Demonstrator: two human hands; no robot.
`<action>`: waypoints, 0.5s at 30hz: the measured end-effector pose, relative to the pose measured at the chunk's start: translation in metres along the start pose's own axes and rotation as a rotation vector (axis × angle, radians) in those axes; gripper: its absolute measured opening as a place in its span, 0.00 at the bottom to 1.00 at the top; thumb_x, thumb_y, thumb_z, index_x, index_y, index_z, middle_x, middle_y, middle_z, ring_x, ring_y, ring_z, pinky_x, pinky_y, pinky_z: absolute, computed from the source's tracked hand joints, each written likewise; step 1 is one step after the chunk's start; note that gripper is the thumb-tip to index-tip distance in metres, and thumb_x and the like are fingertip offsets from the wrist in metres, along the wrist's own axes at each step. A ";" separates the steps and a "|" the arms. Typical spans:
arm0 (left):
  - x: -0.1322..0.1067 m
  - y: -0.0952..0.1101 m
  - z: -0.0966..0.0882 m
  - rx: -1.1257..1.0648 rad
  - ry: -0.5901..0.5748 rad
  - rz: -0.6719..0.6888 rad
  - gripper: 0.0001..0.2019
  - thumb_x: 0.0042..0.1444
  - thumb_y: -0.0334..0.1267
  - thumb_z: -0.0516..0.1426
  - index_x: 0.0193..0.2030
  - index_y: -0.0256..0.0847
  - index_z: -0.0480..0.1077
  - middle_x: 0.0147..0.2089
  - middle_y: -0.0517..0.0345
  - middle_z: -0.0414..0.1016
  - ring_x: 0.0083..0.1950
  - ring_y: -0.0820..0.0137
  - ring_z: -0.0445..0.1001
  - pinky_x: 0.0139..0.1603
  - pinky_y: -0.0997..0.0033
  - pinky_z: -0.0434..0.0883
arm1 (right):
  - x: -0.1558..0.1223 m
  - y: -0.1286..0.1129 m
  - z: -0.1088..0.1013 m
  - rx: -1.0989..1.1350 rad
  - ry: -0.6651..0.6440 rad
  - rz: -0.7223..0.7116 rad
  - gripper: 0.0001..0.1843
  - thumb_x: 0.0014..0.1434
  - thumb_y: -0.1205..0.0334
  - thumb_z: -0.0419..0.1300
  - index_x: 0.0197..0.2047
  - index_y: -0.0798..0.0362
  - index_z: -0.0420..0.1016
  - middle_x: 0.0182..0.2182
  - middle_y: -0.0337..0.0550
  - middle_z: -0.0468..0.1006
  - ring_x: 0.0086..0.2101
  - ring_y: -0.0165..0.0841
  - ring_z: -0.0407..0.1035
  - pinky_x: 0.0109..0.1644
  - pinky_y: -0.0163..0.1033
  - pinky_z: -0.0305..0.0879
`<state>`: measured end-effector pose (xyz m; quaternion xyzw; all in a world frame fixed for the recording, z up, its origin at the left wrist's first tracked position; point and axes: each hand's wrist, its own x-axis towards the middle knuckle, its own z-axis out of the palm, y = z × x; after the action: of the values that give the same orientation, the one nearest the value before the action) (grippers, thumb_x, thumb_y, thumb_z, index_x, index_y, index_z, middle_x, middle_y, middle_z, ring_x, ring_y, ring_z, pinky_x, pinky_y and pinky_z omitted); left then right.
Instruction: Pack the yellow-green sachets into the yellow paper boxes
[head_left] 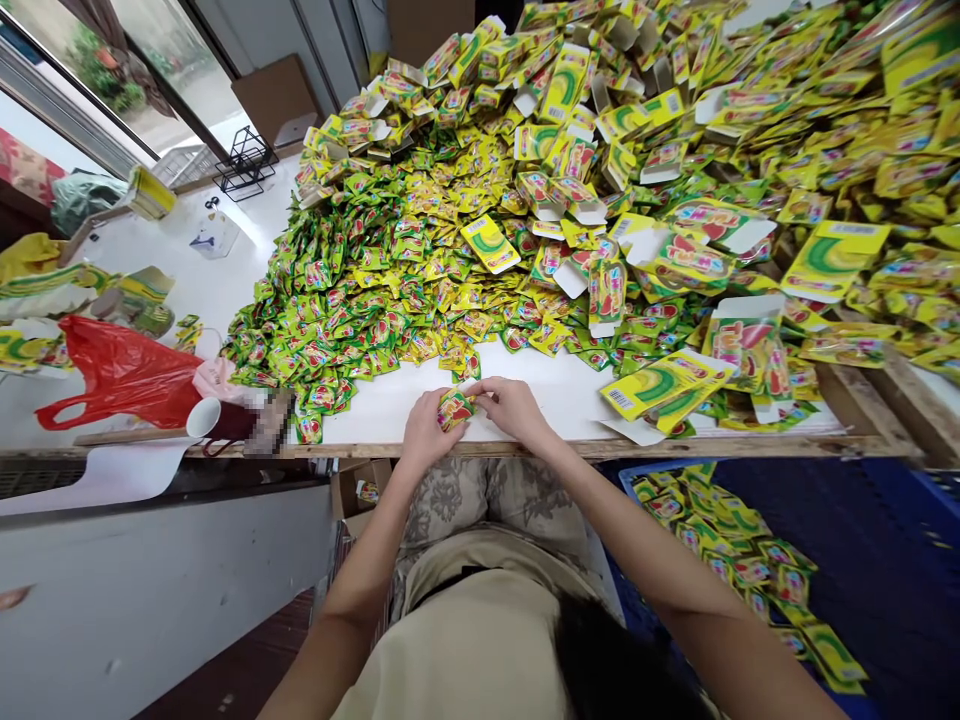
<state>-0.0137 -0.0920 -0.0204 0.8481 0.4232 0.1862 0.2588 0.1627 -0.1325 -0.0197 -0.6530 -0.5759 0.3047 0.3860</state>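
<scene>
Close to the table's front edge, my left hand (426,430) is closed around a small yellow-green candy box (453,409) printed with red fruit. At the right end of this box, where a pale flap shows, the fingers of my right hand (510,408) are pinched together. The fingertips partly cover that end. Just behind my hands a few small candy packets (465,364) lie at the edge of a big heap of green and yellow candy packets (352,270).
Opened boxes (667,385) lie right of my hands. Left are a red plastic bag (127,370), a mug (217,420) and a black wire rack (247,165). Below the table at right, a blue crate (630,485) holds filled-looking boxes. A cardboard box (349,495) sits under the edge.
</scene>
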 end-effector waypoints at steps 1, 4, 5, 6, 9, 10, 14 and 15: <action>0.000 0.000 0.000 -0.001 0.002 -0.004 0.25 0.49 0.41 0.61 0.53 0.41 0.62 0.48 0.51 0.70 0.51 0.61 0.68 0.52 0.60 0.67 | 0.002 0.001 0.000 0.084 -0.031 0.057 0.10 0.55 0.69 0.56 0.36 0.50 0.79 0.32 0.40 0.79 0.26 0.29 0.71 0.37 0.38 0.67; -0.001 0.000 0.000 -0.009 0.016 -0.024 0.25 0.49 0.42 0.61 0.53 0.41 0.61 0.49 0.51 0.70 0.51 0.61 0.68 0.52 0.60 0.67 | 0.006 0.002 0.002 0.403 -0.118 0.192 0.11 0.53 0.63 0.57 0.39 0.51 0.77 0.34 0.41 0.80 0.19 0.25 0.66 0.28 0.36 0.68; -0.001 0.000 0.000 -0.012 0.024 -0.030 0.25 0.49 0.43 0.62 0.53 0.41 0.61 0.48 0.51 0.69 0.51 0.61 0.68 0.52 0.60 0.67 | 0.007 0.002 0.002 0.498 -0.130 0.207 0.13 0.52 0.60 0.59 0.41 0.52 0.76 0.37 0.43 0.80 0.20 0.25 0.67 0.26 0.35 0.68; -0.001 0.000 0.000 -0.015 0.032 -0.033 0.26 0.49 0.44 0.62 0.54 0.42 0.61 0.48 0.51 0.69 0.51 0.61 0.68 0.51 0.60 0.67 | 0.006 0.001 0.003 0.566 -0.122 0.215 0.15 0.50 0.58 0.60 0.42 0.52 0.74 0.39 0.44 0.80 0.21 0.26 0.67 0.25 0.35 0.67; -0.002 0.000 0.001 -0.020 0.060 -0.036 0.27 0.48 0.44 0.63 0.54 0.42 0.61 0.48 0.51 0.69 0.51 0.61 0.68 0.51 0.61 0.67 | 0.002 -0.005 0.004 0.547 0.023 0.235 0.20 0.47 0.54 0.63 0.44 0.53 0.71 0.40 0.46 0.79 0.21 0.25 0.67 0.26 0.36 0.68; -0.002 0.001 0.001 -0.024 0.079 -0.040 0.27 0.47 0.44 0.64 0.53 0.42 0.62 0.47 0.52 0.69 0.50 0.61 0.68 0.51 0.61 0.67 | 0.000 -0.008 0.004 0.486 0.095 0.237 0.20 0.48 0.54 0.63 0.43 0.53 0.71 0.39 0.46 0.79 0.20 0.25 0.67 0.26 0.36 0.68; -0.001 0.008 0.004 -0.089 0.183 -0.077 0.27 0.47 0.44 0.64 0.52 0.42 0.62 0.47 0.52 0.68 0.50 0.62 0.68 0.52 0.61 0.67 | -0.005 -0.018 0.003 0.303 0.185 0.210 0.15 0.51 0.53 0.61 0.39 0.53 0.72 0.36 0.43 0.79 0.20 0.27 0.68 0.27 0.36 0.67; -0.001 0.011 0.006 -0.118 0.195 -0.087 0.27 0.47 0.44 0.64 0.52 0.41 0.61 0.48 0.51 0.68 0.51 0.62 0.68 0.52 0.61 0.67 | -0.005 -0.019 0.002 0.290 0.158 0.192 0.13 0.52 0.53 0.60 0.38 0.53 0.72 0.35 0.43 0.79 0.20 0.28 0.68 0.27 0.36 0.66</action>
<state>-0.0046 -0.0996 -0.0185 0.7901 0.4712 0.2807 0.2737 0.1504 -0.1360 -0.0048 -0.6645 -0.4289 0.3675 0.4892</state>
